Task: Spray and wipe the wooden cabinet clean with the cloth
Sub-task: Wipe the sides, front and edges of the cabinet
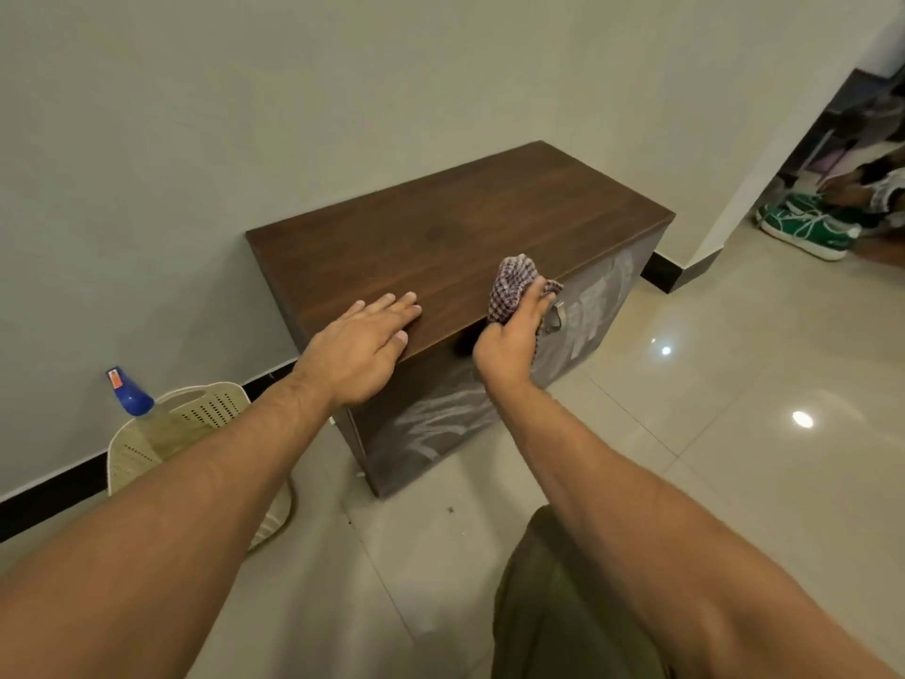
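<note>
A low dark wooden cabinet stands against the wall, its front face streaked with whitish smears. My left hand lies flat and open on the near edge of its top. My right hand grips a bunched checkered cloth at the front top edge, beside a metal handle. A spray bottle with a blue top stands in a cream plastic basket on the floor to the left.
Glossy beige floor tiles spread to the right and front. Green shoes and other items lie past the wall corner at the far right. A black skirting runs along the wall. My olive-clad leg is at the bottom.
</note>
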